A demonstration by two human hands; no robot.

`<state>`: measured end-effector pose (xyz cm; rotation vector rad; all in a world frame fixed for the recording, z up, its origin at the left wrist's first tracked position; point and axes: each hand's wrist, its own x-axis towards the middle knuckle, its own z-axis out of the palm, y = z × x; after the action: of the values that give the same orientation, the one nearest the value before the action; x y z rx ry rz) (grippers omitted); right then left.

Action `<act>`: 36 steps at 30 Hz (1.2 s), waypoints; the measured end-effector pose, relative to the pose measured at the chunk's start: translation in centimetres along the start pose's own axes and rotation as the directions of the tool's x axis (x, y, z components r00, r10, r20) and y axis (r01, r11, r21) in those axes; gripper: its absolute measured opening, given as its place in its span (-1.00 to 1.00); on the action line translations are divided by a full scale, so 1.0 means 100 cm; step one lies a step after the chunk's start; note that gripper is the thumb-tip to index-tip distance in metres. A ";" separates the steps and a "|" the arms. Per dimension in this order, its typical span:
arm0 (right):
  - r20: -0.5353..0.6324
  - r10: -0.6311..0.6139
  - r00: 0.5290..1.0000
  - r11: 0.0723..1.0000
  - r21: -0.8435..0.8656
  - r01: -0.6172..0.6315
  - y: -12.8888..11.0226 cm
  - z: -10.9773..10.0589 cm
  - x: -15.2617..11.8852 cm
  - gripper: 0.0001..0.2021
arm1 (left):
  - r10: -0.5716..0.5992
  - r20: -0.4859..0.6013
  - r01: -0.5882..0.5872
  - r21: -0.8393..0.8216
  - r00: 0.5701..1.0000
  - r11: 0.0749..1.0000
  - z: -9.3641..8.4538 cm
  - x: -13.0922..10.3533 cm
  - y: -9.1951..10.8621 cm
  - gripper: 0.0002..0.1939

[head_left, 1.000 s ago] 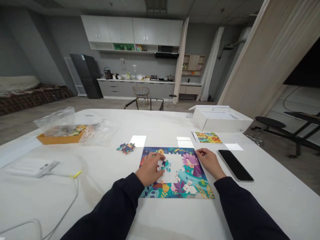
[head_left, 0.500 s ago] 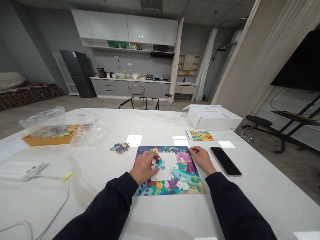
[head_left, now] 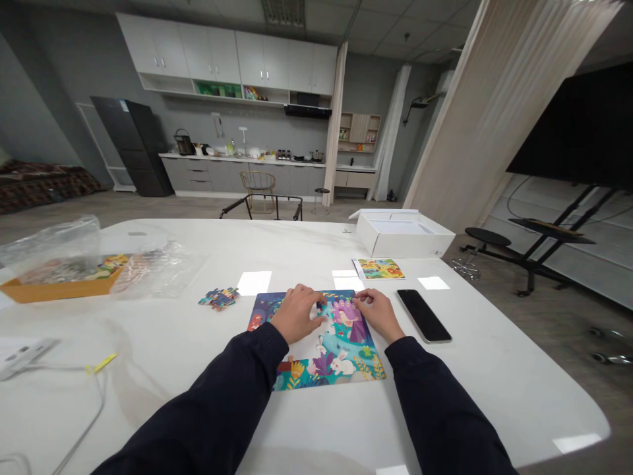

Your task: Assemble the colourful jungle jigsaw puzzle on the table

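A colourful jigsaw puzzle board (head_left: 341,365) with rabbits, plants and a bird lies flat on the table, its white middle partly bare. My left hand (head_left: 299,313) is over the board's upper middle, thumb and fingers curved round a small teal puzzle piece (head_left: 325,313) beside the filled right part. The hand hides much of the bare area. At the top right corner, the fingers of my right hand (head_left: 380,313) are bent and pinch the board's edge. A small heap of loose puzzle pieces (head_left: 219,298) lies left of the board.
Right of the board lies a black phone (head_left: 424,315). Behind it are a picture card (head_left: 380,268) and a white box (head_left: 403,234). On the left stand an orange tray (head_left: 64,288) with plastic bags and a white charger with a cable (head_left: 93,410).
My left hand has moved right and up across the board with the teal piece, towards the filled right part. My right hand stays at the corner. The camera view has shifted right.
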<state>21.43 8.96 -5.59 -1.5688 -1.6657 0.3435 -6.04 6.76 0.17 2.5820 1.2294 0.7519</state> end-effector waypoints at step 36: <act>-0.007 0.014 1.000 1.000 0.011 -0.014 -0.008 -0.005 -0.002 -0.79 | 0.023 0.007 -0.022 -0.073 1.000 0.997 -0.001 -0.018 0.000 -0.63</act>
<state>21.15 8.45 -4.78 -1.5727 -1.6454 0.3537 -7.03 5.42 -0.42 2.5416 1.1501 0.7753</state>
